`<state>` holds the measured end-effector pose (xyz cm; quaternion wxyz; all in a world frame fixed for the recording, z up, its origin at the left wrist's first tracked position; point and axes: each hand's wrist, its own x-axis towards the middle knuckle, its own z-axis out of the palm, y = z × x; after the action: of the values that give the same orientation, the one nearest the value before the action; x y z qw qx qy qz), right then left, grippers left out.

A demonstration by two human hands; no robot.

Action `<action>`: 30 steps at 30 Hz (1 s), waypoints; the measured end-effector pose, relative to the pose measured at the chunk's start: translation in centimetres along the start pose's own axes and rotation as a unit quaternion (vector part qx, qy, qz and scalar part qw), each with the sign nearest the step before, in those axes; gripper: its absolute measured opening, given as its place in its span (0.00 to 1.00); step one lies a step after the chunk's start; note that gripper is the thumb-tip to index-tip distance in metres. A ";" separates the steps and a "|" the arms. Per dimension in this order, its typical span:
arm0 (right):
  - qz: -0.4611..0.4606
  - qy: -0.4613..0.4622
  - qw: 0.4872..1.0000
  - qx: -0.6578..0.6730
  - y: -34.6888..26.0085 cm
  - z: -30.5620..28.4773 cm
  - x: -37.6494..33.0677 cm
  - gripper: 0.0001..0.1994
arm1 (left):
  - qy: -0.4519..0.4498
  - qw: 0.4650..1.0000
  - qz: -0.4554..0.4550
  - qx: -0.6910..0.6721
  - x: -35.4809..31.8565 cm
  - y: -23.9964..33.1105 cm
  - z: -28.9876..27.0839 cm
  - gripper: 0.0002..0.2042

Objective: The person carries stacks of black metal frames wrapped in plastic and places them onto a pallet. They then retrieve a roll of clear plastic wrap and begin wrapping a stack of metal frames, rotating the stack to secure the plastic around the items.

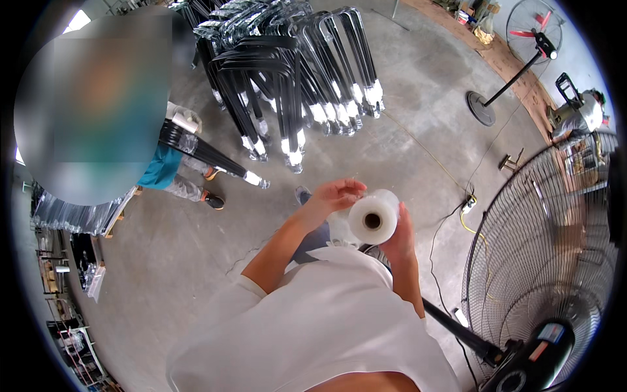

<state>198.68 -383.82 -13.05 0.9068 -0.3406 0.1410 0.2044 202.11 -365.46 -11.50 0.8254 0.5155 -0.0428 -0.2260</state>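
A roll of clear stretch film [386, 201] is held in front of my body, the open end of its brown cardboard core facing up toward me. My right hand [400, 234] wraps round the roll's right side, its fingers partly hidden behind it. At the roll's upper left is my left hand [338, 195], fingers bent and drawn together near the film's edge. Whatever sits between those fingertips is too small and clear to make out.
Film-wrapped black metal frames [287, 72] stand bundled ahead. A co-worker at left holds a similar black bundle [209, 155]. Close on my right is a large caged fan [542, 261]; a cable [432, 261] crosses the floor near it. Another fan [482, 108] stands farther off.
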 end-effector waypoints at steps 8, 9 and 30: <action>0.162 -0.041 0.985 -0.043 0.2 8.9 15.1 0.26 | 0.189 0.957 0.192 0.104 9.6 4.4 -9.6 0.07; 0.099 -0.020 0.989 -0.110 1.1 8.6 17.4 0.25 | 0.205 0.956 0.199 0.069 10.6 5.4 -10.7 0.07; 0.119 -0.126 0.918 -0.357 -4.4 12.4 52.6 0.35 | 0.664 0.738 0.083 -0.088 27.3 7.7 -30.0 0.08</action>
<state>248.29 -364.03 -22.37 0.7042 -0.5942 -0.0170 0.3883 238.14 -349.05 -23.13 0.7017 0.4541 0.4936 0.2402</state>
